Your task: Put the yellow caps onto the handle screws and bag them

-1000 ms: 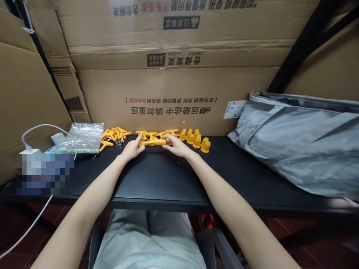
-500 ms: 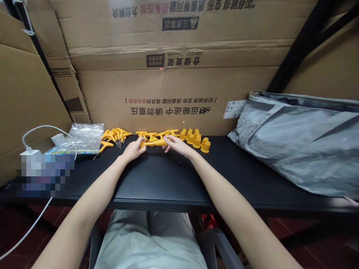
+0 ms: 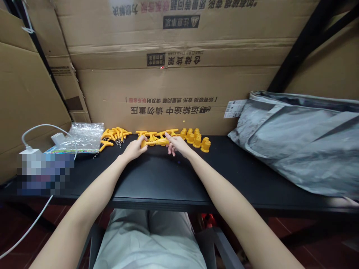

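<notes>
Between my two hands a yellow corkscrew (image 3: 153,142) is held level just above the black tabletop. My left hand (image 3: 135,149) is closed around its T-shaped handle end. My right hand (image 3: 178,145) grips the wider, cup-like end with thumb and fingers, its lower fingers hanging loosely curled. Behind the hands lies a row of yellow T-handled corkscrews (image 3: 150,134), partly hidden by the held one. Just right of my right hand stand several yellow bell-shaped cups (image 3: 205,145). Left of my left hand is a pile of yellow T-handles with bare metal spirals (image 3: 114,133).
A cardboard sheet (image 3: 174,84) closes off the back of the black table (image 3: 165,181). At the right lies a large grey bag (image 3: 294,145). On the left are clear plastic wrap (image 3: 85,136), a white charger (image 3: 30,160) with its cable and a blurred-out item.
My right hand has shifted slightly and its fingers have turned on the corkscrew's cup end, now curled lower. The left hand has hardly moved.
</notes>
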{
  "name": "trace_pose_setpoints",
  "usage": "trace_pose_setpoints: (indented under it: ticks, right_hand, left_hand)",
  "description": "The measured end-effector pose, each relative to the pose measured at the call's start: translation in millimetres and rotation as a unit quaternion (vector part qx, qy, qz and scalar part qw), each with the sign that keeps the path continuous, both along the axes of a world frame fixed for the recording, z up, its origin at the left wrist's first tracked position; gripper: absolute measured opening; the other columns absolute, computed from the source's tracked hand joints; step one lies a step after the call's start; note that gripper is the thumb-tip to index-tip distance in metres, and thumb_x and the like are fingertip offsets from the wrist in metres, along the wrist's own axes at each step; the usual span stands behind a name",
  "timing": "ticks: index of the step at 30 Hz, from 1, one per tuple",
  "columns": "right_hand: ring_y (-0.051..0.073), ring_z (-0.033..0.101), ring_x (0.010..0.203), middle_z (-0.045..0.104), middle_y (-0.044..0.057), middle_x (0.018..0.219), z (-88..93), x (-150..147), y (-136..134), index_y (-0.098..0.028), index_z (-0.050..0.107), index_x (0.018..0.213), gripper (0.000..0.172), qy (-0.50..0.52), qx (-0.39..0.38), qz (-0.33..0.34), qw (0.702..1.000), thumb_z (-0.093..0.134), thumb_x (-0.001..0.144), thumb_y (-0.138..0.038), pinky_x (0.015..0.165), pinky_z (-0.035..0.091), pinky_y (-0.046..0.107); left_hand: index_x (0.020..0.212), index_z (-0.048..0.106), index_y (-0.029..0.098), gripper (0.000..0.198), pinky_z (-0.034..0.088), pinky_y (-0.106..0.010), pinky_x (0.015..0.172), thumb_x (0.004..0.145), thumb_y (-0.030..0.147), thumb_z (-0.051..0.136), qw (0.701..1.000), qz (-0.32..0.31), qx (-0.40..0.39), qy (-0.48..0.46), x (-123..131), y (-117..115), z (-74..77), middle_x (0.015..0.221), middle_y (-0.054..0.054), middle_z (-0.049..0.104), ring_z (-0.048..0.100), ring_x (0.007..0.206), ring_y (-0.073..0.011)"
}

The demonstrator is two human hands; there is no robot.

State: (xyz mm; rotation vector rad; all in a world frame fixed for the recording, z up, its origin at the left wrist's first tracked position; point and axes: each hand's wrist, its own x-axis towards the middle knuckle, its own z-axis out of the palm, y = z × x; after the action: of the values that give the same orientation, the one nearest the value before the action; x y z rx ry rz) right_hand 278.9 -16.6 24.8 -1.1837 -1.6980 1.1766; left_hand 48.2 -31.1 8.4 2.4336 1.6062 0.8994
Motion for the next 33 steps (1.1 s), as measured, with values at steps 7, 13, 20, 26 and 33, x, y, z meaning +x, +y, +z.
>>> trace_pose_setpoints:
  ticks: [7,13,20,26,33]
  right_hand:
    - [0.012,0.064,0.047,0.071,0.005,0.079,1.8,10,5,-0.018,0.053,0.101,0.037,0.036,-0.054,0.04,0.997,0.057,0.086,-0.052,0.046,0.054,0.023]
    - [0.011,0.063,0.048,0.07,0.004,0.072,-3.6,14,7,-0.016,0.055,0.083,0.029,0.042,-0.012,0.081,0.996,0.068,0.081,-0.043,0.051,0.053,0.021]
    - [0.009,0.044,0.027,0.054,0.002,0.037,-6.4,0,6,-0.017,0.051,0.062,0.056,-0.004,-0.015,0.005,1.0,0.045,0.085,-0.068,0.029,0.035,0.018]
    - [0.011,0.062,0.047,0.071,0.005,0.077,-8.2,8,13,-0.017,0.052,0.099,0.043,0.026,0.016,0.063,0.998,0.071,0.076,-0.048,0.042,0.046,0.02]
    - [0.01,0.056,0.038,0.067,0.004,0.057,-3.7,6,7,-0.016,0.052,0.073,0.046,0.015,0.061,0.077,0.995,0.063,0.077,-0.061,0.041,0.041,0.02]
  left_hand:
    - [0.106,0.052,0.022,0.026,0.036,-0.022,0.058,0.081,0.032,0.05,0.998,-0.014,-0.019,-0.053,-6,8,-6.3,0.059,0.006,0.052,0.048,0.053,-0.0118]
    - [0.105,0.053,0.023,0.027,0.036,-0.022,0.06,0.081,0.032,0.05,1.0,-0.005,-0.011,-0.016,-5,5,-4.5,0.063,0.004,0.054,0.052,0.056,-0.0127]
    - [0.107,0.053,0.023,0.027,0.039,-0.023,0.061,0.082,0.032,0.05,1.0,0.005,-0.013,0.008,-3,2,-1.5,0.067,0.002,0.059,0.056,0.06,-0.0147]
    - [0.109,0.053,0.022,0.029,0.038,-0.024,0.061,0.082,0.033,0.05,1.0,0.011,-0.012,0.007,-5,4,-1.9,0.066,0.002,0.059,0.056,0.059,-0.0151]
    - [0.107,0.053,0.023,0.027,0.04,-0.024,0.063,0.081,0.031,0.051,1.0,0.014,0.0,0.017,0,-3,1.9,0.07,0.001,0.061,0.059,0.062,-0.0156]
